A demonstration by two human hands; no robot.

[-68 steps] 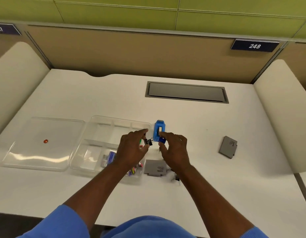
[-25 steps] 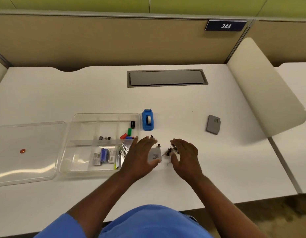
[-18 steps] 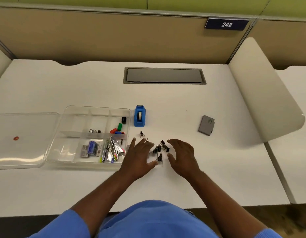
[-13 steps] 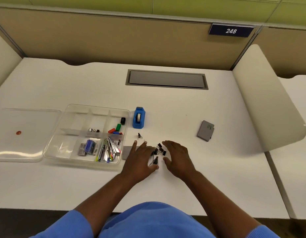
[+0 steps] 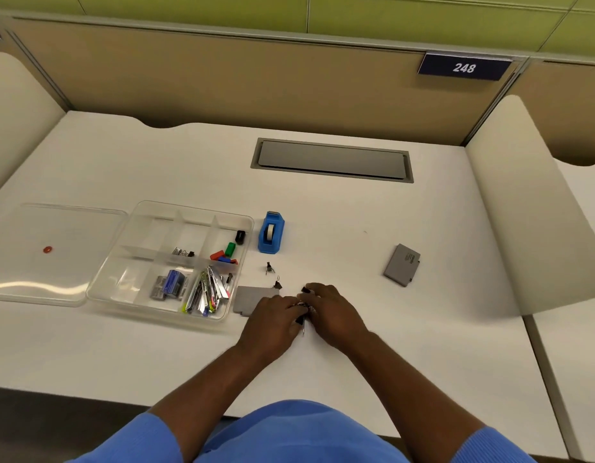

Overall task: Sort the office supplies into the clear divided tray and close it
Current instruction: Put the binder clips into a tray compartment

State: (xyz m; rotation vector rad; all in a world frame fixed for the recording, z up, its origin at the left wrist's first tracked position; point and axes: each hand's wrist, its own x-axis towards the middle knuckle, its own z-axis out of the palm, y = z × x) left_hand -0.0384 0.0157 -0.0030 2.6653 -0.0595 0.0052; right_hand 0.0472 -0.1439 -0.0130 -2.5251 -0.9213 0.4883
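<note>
Your clear divided plastic tray [image 5: 132, 272] sits open left of centre, with a lone clip [image 5: 182, 252], coloured bits [image 5: 227, 253], staple boxes [image 5: 171, 287] and shiny metal clips [image 5: 209, 289] in separate compartments. Your left hand [image 5: 272, 317] and right hand [image 5: 334, 312] both curl round the small black binder clips [image 5: 303, 310], lower centre.

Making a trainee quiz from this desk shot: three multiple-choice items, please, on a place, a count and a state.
1. Where is the tape dispenser relative to the tray? A inside it; B right of it; C left of it.
2. How many grey boxes lie on the desk? A one; B two; C four.
3. The tray is: A open; B closed; C upside down.
Key: B, it stands outside the right wall; B, one beside the tray, one far right; A, the lid lies flat beside it.
</note>
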